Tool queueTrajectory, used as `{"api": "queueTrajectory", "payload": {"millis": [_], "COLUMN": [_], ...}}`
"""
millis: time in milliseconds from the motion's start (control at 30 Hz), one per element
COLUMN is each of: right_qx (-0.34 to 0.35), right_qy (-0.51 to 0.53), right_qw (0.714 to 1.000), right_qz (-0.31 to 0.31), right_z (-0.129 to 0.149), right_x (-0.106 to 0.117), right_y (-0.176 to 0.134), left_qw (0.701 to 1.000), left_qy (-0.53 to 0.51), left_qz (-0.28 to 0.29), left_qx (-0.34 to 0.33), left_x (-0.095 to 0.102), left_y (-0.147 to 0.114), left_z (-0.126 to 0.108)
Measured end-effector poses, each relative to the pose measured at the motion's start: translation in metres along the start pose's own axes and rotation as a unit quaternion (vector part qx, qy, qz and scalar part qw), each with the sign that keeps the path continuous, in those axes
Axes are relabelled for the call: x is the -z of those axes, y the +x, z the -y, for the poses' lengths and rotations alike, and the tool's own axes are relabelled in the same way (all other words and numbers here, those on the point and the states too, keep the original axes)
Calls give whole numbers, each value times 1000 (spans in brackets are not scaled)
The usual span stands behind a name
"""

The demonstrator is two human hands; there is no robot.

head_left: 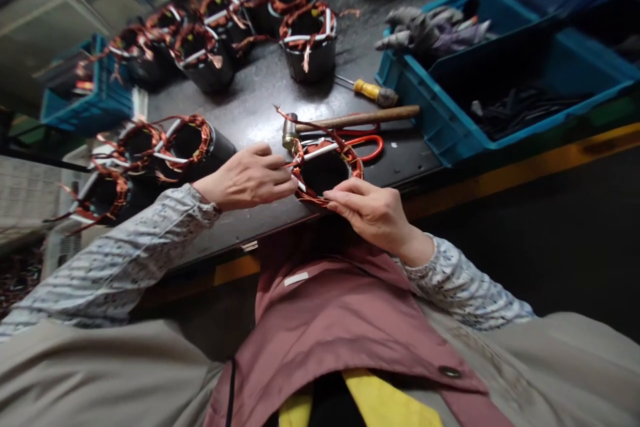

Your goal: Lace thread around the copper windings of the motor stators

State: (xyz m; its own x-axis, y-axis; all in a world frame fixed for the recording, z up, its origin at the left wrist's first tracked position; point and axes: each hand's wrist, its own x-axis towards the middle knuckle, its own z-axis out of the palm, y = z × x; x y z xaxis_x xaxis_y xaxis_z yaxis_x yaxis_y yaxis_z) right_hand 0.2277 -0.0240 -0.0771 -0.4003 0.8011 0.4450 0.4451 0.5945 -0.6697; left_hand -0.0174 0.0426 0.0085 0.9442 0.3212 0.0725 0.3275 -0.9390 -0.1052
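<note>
A motor stator (356, 165) with copper windings and white sleeving round its open top stands at the table's front edge. My left hand (253, 177) is closed at its left rim, fingers bent around wire or sleeving there; the fingertips are partly hidden. At the near rim, my right hand (375, 210) pinches the copper winding between thumb and fingers. A dark lead sticks up and back from the ring. Just behind the stator lie a hammer (360, 118) with a wooden handle and red-handled scissors (373, 148), their blades mostly hidden.
Several similar stators (307, 57) stand at the back, with three more (187, 143) at left. A yellow-handled screwdriver (373, 90) lies beyond the hammer. Blue bins (450, 127) at right hold dark pieces and grey gloves (435, 30). Another blue bin (113, 103) stands far left.
</note>
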Motion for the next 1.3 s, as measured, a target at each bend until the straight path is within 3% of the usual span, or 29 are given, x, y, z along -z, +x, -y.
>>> {"api": "queueTrajectory", "payload": {"millis": [100, 233, 400, 500, 633, 700, 800, 933, 1133, 1300], "right_qx": [-27, -50, -46, -16, -8, -11, 13, -35, -74, -94], "right_qy": [-26, -21, -3, 46, 82, 38, -90, -235, -246, -236], "right_qw": [999, 998, 999, 999, 992, 993, 996, 963, 922, 900], "right_qz": [8, 9, 17, 17, -98, -107, 17, 129, 289, 354], "right_z": [11, 17, 4, -5, 5, 16, 26, 29, 31, 26], "right_x": [1, 1, -2, 7, 39, 48, 39, 15, 27, 31], "right_y": [2, 1, 5, 14, 6, -12, -44, -61, -40, -25], "left_qw": [999, 989, 993, 986, 964, 959, 956, 956, 942, 936], "left_qy": [-40, -123, -106, -94, -99, -92, -85, -126, -205, -216], "left_qz": [-13, -68, -53, -118, -177, -182, -185, -158, -142, -141], "left_qx": [22, 41, 20, 75, 170, 198, 213, 213, 224, 241], "left_x": [-7, -15, -38, -50, -53, -52, -50, -44, -38, -38], "left_y": [3, 3, 4, 7, 12, 14, 17, 18, 22, 21], "left_z": [-2, -23, -27, -34, -63, -78, -90, -89, -85, -86]}}
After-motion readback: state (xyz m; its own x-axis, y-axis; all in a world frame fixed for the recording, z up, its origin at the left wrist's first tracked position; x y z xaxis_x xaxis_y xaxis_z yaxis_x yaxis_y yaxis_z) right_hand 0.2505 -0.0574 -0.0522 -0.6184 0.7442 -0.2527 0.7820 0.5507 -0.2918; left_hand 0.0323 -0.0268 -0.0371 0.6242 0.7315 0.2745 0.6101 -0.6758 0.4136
